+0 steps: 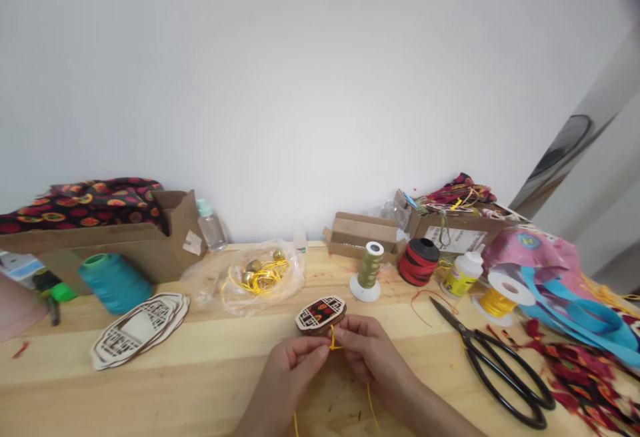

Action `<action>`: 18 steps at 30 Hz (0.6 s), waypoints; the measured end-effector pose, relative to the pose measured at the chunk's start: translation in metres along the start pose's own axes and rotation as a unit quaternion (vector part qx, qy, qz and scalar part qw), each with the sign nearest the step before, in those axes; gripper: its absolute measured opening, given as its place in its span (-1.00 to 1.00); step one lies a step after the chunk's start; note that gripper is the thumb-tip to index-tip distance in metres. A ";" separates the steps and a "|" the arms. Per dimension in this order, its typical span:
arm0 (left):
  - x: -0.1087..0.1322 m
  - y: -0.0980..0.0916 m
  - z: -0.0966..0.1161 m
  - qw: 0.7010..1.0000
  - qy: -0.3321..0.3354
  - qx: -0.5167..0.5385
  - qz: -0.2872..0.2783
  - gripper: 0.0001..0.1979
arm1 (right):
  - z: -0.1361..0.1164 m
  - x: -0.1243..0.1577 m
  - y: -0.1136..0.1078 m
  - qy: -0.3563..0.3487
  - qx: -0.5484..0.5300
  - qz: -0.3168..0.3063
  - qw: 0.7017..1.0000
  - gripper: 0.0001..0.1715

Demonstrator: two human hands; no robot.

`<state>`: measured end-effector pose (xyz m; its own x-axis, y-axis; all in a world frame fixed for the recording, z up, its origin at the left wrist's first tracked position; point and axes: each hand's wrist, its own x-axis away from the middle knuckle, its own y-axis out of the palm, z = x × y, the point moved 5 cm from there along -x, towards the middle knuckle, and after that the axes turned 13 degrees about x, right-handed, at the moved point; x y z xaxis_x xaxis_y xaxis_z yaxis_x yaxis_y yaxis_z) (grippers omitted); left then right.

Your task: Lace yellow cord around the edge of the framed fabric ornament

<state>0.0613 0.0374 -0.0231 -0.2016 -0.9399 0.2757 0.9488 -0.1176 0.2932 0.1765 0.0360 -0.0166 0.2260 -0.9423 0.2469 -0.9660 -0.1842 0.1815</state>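
Observation:
Low in the middle of the view, my left hand [301, 365] and my right hand [371, 350] meet with fingertips pinched on a yellow cord [333, 340]. The cord makes a small loop or knot between them, and its two loose ends hang down past my hands. Just beyond my fingers lies an oval wooden ornament [321, 313] with cut-out pattern and dark red-and-yellow cloth in its centre. The cord runs up to its near edge. My right fingertips are close against the ornament; whether they touch it is hard to make out.
Black scissors [493, 364] and cloth scraps [590, 377] lie at the right. Behind stand a green thread spool [371, 267], red cord spool [419, 265], glue bottle [463, 275] and yellow cord spool [497, 300]. Leftward are wooden cut-outs [137, 330], a teal thread cone [115, 284] and bagged bells [260, 277].

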 end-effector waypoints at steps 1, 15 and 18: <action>0.000 0.000 0.000 1.000 -0.003 0.008 0.001 -0.75 | 0.000 0.000 0.000 -0.001 -0.003 0.001 1.000 -0.71; 0.003 0.002 0.008 0.996 0.029 -0.081 -0.005 -0.79 | 0.000 -0.003 0.000 0.002 -0.009 -0.006 1.000 -0.63; 0.006 0.001 0.011 0.993 0.064 -0.102 -0.008 -0.80 | 0.001 -0.004 -0.001 0.005 -0.025 -0.004 1.000 -0.61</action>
<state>0.0587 0.0349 -0.0110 -0.1974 -0.9689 0.1492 0.9778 -0.1836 0.1011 0.1766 0.0399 -0.0188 0.2361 -0.9377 0.2551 -0.9565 -0.1779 0.2313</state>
